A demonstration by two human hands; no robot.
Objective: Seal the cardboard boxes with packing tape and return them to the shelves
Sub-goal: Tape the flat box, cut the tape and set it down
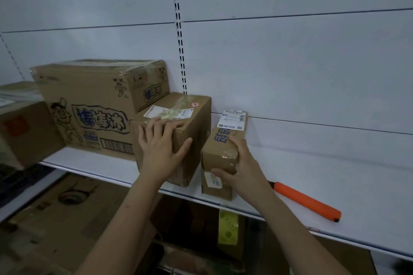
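The fingers of the left hand (162, 147) are spread apart and laid flat over the near top corner of a medium box (176, 134) in the middle of the frame, with the thumb stretched out along its right face; nothing is pinched. The fingers of the right hand (240, 163) are curled round the near end of a small box (225, 152), just right of centre, the thumb pressed against its lower front and the other fingers wrapped over its top edge.

The small box is seen tilted, its far end with a white label raised toward the back wall, its near lower end at the front edge of the white shelf (335, 174). Clear tape is seen across its near end. The medium box is set on the same shelf, just beside the small one, with a narrow gap between them; a white label and a strip of tape are carried on its top.

To the left, touching the medium box, a large printed box (93, 105) with blue characters and a cartoon figure is placed. A further box (22, 127) is partly shown at the left edge of the frame. An orange knife (307, 201) lies on the shelf in the lower right. A yellow-green tape roll (228, 227) is visible below the shelf edge.
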